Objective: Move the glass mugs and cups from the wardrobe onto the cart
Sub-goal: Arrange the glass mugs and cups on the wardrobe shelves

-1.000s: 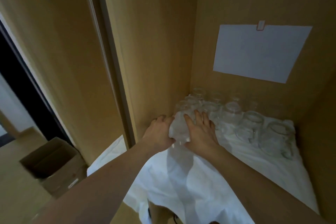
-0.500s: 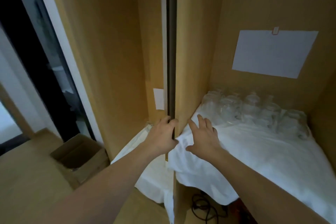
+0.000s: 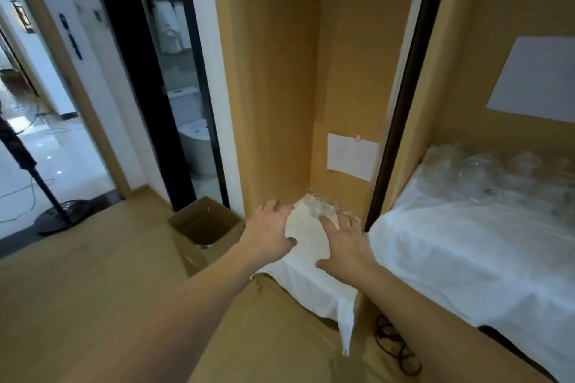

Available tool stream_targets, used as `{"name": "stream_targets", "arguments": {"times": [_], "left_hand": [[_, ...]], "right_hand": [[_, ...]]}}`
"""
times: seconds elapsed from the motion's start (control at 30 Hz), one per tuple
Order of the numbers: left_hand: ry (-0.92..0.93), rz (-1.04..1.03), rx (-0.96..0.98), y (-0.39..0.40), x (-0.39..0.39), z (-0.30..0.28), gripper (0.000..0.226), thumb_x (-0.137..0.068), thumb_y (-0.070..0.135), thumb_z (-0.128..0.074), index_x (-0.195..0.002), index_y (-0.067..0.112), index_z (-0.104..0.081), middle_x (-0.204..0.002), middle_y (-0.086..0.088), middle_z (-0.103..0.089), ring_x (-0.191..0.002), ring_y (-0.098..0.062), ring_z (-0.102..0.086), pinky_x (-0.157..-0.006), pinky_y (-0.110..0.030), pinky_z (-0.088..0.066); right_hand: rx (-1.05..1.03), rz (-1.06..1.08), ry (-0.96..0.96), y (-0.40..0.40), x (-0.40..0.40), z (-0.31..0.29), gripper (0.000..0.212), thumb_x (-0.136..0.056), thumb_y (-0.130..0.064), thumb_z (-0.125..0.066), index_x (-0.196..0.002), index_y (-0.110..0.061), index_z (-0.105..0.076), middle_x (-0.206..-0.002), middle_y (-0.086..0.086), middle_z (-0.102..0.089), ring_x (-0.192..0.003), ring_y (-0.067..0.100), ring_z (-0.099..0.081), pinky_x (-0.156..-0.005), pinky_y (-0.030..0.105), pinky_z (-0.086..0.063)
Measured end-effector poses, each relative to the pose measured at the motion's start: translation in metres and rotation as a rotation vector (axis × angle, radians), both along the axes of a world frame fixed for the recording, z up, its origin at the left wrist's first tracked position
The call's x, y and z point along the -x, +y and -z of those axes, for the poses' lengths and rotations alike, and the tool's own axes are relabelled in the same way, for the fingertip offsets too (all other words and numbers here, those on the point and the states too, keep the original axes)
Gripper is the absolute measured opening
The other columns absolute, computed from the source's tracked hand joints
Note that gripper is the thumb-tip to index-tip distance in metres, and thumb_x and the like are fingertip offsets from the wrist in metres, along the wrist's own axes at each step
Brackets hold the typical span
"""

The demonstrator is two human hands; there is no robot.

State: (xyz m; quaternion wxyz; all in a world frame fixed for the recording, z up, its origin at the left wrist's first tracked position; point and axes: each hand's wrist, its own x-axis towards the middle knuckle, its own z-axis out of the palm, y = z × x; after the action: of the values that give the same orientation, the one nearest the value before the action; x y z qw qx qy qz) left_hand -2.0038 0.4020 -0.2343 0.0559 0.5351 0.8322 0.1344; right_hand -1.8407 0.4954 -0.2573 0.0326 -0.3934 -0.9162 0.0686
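My left hand (image 3: 270,233) and my right hand (image 3: 345,246) press from either side on a clear glass mug (image 3: 311,221), held low over the white cloth (image 3: 311,289) in the wardrobe's narrow left compartment. The mug is hard to make out; its rim shows past my fingertips. Several more glass mugs (image 3: 485,171) stand in a blurred row at the back of the right compartment, on a second white cloth (image 3: 466,258). No cart is in view.
A dark-edged wooden divider (image 3: 395,121) separates the two compartments. An open cardboard box (image 3: 202,221) sits on the wooden floor to the left. Black cables (image 3: 392,339) lie under the shelf. A floor stand (image 3: 46,196) stands by the doorway at the left.
Both hands have moved left with the mug, from the right compartment's front left corner, past the divider, into the left compartment. My view has swung left and now shows the doorway.
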Motion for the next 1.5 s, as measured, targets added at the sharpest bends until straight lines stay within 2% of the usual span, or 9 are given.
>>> {"name": "stream_targets", "arguments": {"times": [0.27, 0.43, 0.97, 1.23, 1.33, 1.5], "left_hand": [[-0.057, -0.106, 0.058, -0.017, 0.046, 0.013, 0.074, -0.089, 0.042, -0.072, -0.150, 0.024, -0.037, -0.156, -0.007, -0.033, -0.144, -0.032, -0.028, -0.115, -0.049, -0.035], [-0.054, -0.177, 0.084, -0.005, 0.081, 0.017, 0.073, -0.089, 0.043, -0.071, -0.151, 0.029, -0.035, -0.157, -0.004, -0.033, -0.143, -0.030, -0.029, -0.115, -0.047, -0.037], [-0.042, -0.189, 0.211, 0.111, 0.156, 0.054, 0.076, -0.092, 0.050, -0.067, -0.154, 0.029, -0.029, -0.159, -0.003, -0.033, -0.146, -0.031, -0.027, -0.116, -0.048, -0.034], [-0.068, -0.094, 0.297, 0.163, 0.195, 0.086, 0.078, -0.090, 0.050, -0.068, -0.154, 0.030, -0.029, -0.160, -0.004, -0.032, -0.147, -0.032, -0.026, -0.117, -0.049, -0.035], [-0.076, -0.002, 0.326, 0.188, 0.216, 0.100, 0.077, -0.090, 0.051, -0.068, -0.154, 0.027, -0.032, -0.156, -0.006, -0.036, -0.143, -0.033, -0.032, -0.113, -0.048, -0.039], [-0.097, 0.169, 0.375, 0.238, 0.262, 0.118, 0.078, -0.090, 0.051, -0.066, -0.154, 0.023, -0.033, -0.153, -0.007, -0.040, -0.140, -0.033, -0.034, -0.113, -0.046, -0.037]], "right_hand": [[0.041, -0.109, -0.028, 0.002, 0.061, 0.016, 0.092, -0.084, -0.052, -0.072, -0.156, -0.030, -0.018, -0.164, 0.011, -0.009, -0.150, 0.034, -0.013, -0.115, 0.049, -0.029], [0.094, -0.162, -0.006, 0.025, 0.106, 0.026, 0.092, -0.084, -0.052, -0.072, -0.156, -0.028, -0.020, -0.163, 0.011, -0.014, -0.148, 0.034, -0.016, -0.113, 0.047, -0.031], [0.274, -0.126, 0.016, 0.137, 0.182, 0.067, 0.086, -0.088, -0.051, -0.068, -0.156, -0.027, -0.022, -0.162, 0.010, -0.019, -0.147, 0.032, -0.020, -0.112, 0.044, -0.032], [0.381, 0.004, 0.015, 0.175, 0.207, 0.097, 0.085, -0.087, -0.055, -0.067, -0.155, -0.027, -0.025, -0.162, 0.009, -0.021, -0.146, 0.032, -0.021, -0.111, 0.044, -0.032], [0.398, 0.080, 0.013, 0.192, 0.220, 0.107, 0.084, -0.087, -0.058, -0.065, -0.154, -0.027, -0.026, -0.162, 0.008, -0.023, -0.146, 0.031, -0.024, -0.112, 0.045, -0.033], [0.445, 0.245, -0.010, 0.218, 0.239, 0.124, 0.084, -0.088, -0.058, -0.064, -0.155, -0.026, -0.026, -0.161, 0.009, -0.027, -0.145, 0.032, -0.027, -0.113, 0.043, -0.034]]}}
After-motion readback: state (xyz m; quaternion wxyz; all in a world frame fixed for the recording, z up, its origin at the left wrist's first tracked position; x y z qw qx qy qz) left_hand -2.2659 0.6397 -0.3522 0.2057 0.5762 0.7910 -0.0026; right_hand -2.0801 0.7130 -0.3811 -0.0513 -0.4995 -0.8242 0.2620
